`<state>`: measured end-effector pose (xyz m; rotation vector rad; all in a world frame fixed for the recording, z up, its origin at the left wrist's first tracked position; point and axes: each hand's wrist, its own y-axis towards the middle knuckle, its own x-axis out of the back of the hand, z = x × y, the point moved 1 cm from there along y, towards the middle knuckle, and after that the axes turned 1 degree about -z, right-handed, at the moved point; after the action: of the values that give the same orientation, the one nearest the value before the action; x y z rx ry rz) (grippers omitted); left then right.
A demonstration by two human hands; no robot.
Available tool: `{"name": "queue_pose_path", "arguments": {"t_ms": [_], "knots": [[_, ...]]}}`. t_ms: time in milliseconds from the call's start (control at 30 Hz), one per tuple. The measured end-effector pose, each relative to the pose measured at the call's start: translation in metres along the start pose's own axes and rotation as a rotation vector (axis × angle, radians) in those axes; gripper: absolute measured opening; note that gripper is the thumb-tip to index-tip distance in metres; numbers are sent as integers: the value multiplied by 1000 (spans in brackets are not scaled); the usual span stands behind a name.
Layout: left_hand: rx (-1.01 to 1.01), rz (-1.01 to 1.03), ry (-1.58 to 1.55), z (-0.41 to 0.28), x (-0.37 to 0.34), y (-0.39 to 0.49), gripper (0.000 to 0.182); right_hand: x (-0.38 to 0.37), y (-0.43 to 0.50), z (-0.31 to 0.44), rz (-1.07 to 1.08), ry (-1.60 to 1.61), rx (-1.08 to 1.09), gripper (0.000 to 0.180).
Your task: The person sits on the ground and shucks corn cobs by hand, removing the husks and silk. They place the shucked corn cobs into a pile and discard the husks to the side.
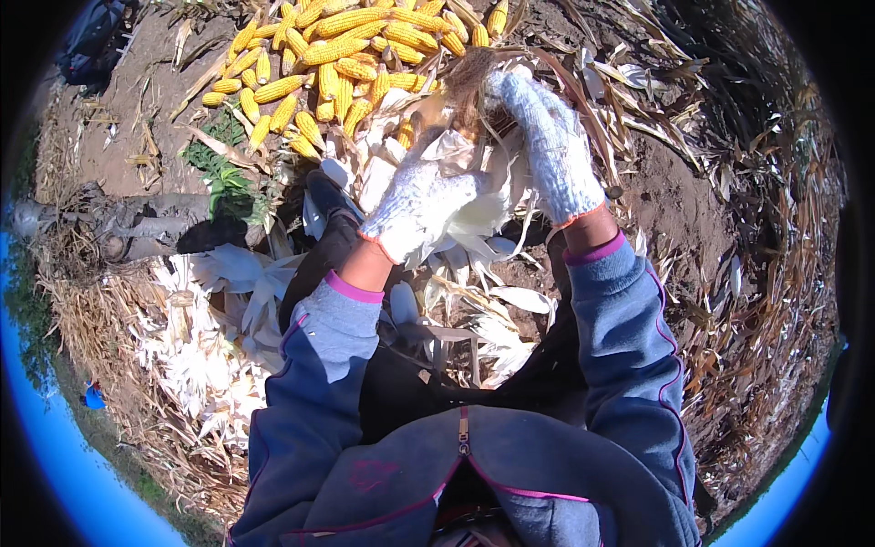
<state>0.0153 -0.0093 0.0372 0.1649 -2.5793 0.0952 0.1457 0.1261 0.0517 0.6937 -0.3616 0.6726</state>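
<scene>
Both my hands wear white knit gloves with orange cuffs, held out before me over the ground. Between them is an ear of corn (467,119), partly wrapped in pale dry husk (454,147) with brown silk at its far end. My left hand (425,198) grips the husk around the ear's near part. My right hand (547,137) has its fingers curled at the far end, on dry husk leaves and silk. Loose white husk leaves hang below the hands. Just beyond lies a heap of bare yellow corn cobs (342,51).
Cut husks (509,342) lie between my legs, with a bright husk pile (198,349) at left. A log (150,219) lies by a green leafy plant (222,171). Dry stalks (759,328) cover the right side. A distant blue figure (94,396) shows at far left.
</scene>
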Motion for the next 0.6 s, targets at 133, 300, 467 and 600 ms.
{"name": "queue_pose_path", "arguments": {"t_ms": [133, 300, 467, 600], "knots": [[399, -77, -630, -5, 3, -1, 48, 0, 4, -13, -235, 1118, -730, 29], [287, -80, -393, -4, 1, 1, 46, 8, 4, -4, 49, 128, -146, 28], [203, -49, -396, 0, 1, -2, 42, 8, 2, 10, 133, 370, -419, 33], [151, -51, -207, -5, 2, -5, 37, 8, 3, 11, 110, 321, -447, 31]]}}
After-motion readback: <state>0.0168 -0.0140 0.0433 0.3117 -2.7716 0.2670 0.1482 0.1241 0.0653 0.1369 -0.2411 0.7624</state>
